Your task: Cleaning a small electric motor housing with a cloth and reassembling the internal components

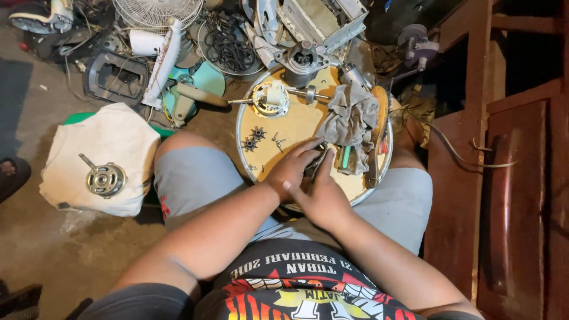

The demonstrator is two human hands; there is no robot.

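Both hands closed together on a small metal part (318,161) at round tray's (255,127) near edge: left hand (290,169), right hand (323,192). Motor housing (302,59) already apart at far edge; loose gears (253,138) unfitted.

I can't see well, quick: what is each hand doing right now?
Left hand: fingers curled onto a small metal part on the round tray.
Right hand: closed on the same part.
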